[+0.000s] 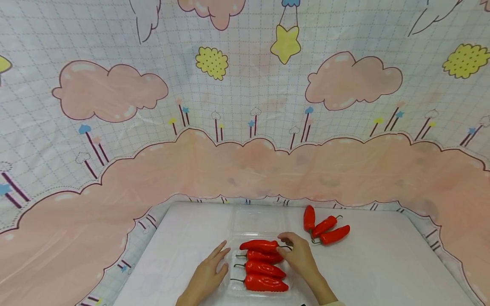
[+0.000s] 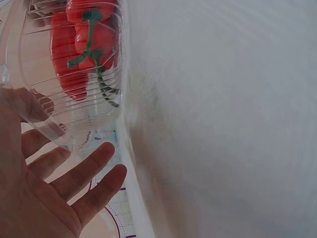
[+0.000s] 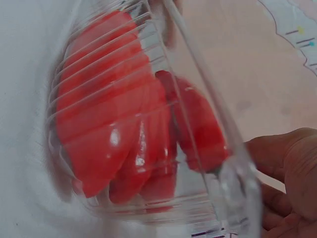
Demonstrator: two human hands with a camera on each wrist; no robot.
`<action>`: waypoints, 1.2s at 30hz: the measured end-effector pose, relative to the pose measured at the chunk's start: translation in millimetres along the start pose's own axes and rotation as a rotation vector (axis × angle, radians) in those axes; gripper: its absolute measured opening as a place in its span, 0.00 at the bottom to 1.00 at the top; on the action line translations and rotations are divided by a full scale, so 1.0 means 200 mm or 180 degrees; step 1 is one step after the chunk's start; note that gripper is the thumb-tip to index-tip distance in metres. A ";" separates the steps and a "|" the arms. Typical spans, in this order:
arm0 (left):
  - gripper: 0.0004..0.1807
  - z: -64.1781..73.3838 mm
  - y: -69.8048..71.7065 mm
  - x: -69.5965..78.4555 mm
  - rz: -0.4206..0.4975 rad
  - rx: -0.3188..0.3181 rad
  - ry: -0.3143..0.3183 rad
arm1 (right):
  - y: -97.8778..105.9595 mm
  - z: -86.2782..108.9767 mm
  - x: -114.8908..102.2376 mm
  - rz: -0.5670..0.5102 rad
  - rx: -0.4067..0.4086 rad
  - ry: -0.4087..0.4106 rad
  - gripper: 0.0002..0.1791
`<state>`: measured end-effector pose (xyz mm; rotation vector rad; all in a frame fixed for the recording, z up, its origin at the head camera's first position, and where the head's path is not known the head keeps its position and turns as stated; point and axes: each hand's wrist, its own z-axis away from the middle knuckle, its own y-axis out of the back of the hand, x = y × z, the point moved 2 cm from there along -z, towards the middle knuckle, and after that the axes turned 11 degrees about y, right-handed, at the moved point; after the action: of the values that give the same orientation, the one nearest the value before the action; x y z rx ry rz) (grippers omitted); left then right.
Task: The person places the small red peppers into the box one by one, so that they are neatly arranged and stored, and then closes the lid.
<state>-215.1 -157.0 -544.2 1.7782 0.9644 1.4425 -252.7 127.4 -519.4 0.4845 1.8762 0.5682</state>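
Note:
A clear plastic clamshell box [image 1: 260, 293] lies on the table with its lid [image 1: 258, 220] folded back. Several red peppers are lined up in its tray; the farthest pepper [image 1: 258, 245] points its stem right, while the nearest pepper [image 1: 266, 282] has its stem to the left. My left hand [image 1: 206, 272] is at the tray's left side, its fingers spread and holding nothing, as the left wrist view confirms. At the tray's right rim, my right hand [image 1: 300, 255] has thumb and forefinger parted around the farthest pepper's stem. In the right wrist view that pepper [image 3: 200, 126] leans by the clear wall.
Three more loose red peppers, among them an upright-lying pepper [image 1: 309, 219] and a slanted pepper [image 1: 334, 235], lie at the back right of the white table [image 1: 383, 263]. A patterned cloth [image 1: 245, 170] rises behind the table's far edge.

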 end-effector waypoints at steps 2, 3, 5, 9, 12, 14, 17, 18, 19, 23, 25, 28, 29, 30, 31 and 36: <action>0.23 0.00 0.00 0.00 0.0010 0.0003 -0.0005 | 0.01 0.00 0.00 -0.0031 0.0043 -0.0008 0.17; 0.23 0.00 0.00 0.00 0.0016 0.0002 -0.0005 | 0.02 0.00 -0.01 -0.0051 0.0062 -0.0015 0.17; 0.24 0.00 0.00 0.00 0.0023 -0.0005 -0.0008 | 0.04 0.01 -0.01 -0.0094 0.0103 -0.0003 0.17; 0.24 0.00 0.00 -0.01 0.0024 -0.0025 -0.0007 | 0.07 0.02 -0.02 -0.0164 0.0168 -0.0033 0.16; 0.23 0.00 0.00 -0.01 0.0030 -0.0020 -0.0007 | 0.08 0.02 -0.02 -0.0195 0.0202 -0.0078 0.16; 0.23 0.00 -0.01 -0.01 0.0024 -0.0011 -0.0007 | 0.10 0.02 -0.02 -0.0214 0.0201 -0.0090 0.17; 0.23 0.00 -0.01 -0.01 0.0015 -0.0016 0.0002 | 0.11 0.02 -0.03 -0.0259 0.0187 -0.0106 0.17; 0.24 0.00 -0.01 -0.01 0.0010 -0.0021 0.0001 | 0.11 0.02 -0.04 -0.0285 0.0184 -0.0116 0.17; 0.24 0.00 -0.01 -0.01 0.0014 -0.0028 0.0002 | 0.12 0.03 -0.04 -0.0311 0.0183 -0.0122 0.17; 0.24 -0.01 -0.01 -0.02 0.0020 -0.0058 -0.0002 | 0.13 0.03 -0.04 -0.0476 0.0204 -0.0168 0.16; 0.24 -0.01 -0.01 -0.02 0.0018 -0.0056 -0.0004 | 0.14 0.04 -0.04 -0.0537 0.0216 -0.0198 0.16; 0.24 -0.01 -0.01 -0.02 0.0014 -0.0055 0.0011 | 0.15 0.04 -0.04 -0.0612 0.0255 -0.0203 0.15; 0.23 -0.01 -0.01 -0.02 0.0013 -0.0053 0.0015 | 0.16 0.05 -0.04 -0.0638 0.0274 -0.0192 0.15; 0.23 -0.01 -0.01 -0.02 0.0011 -0.0048 0.0019 | 0.16 0.05 -0.04 -0.0652 0.0293 -0.0179 0.15; 0.23 -0.01 -0.01 -0.02 0.0015 -0.0045 0.0020 | 0.17 0.05 -0.04 -0.0670 0.0313 -0.0164 0.15; 0.23 -0.01 -0.01 -0.01 0.0030 -0.0025 0.0010 | 0.20 0.06 -0.02 -0.0701 0.0392 -0.0184 0.15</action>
<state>-217.0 -158.2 -547.3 1.7775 0.9518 1.4532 -237.0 158.7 -496.2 0.3638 1.8864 0.2909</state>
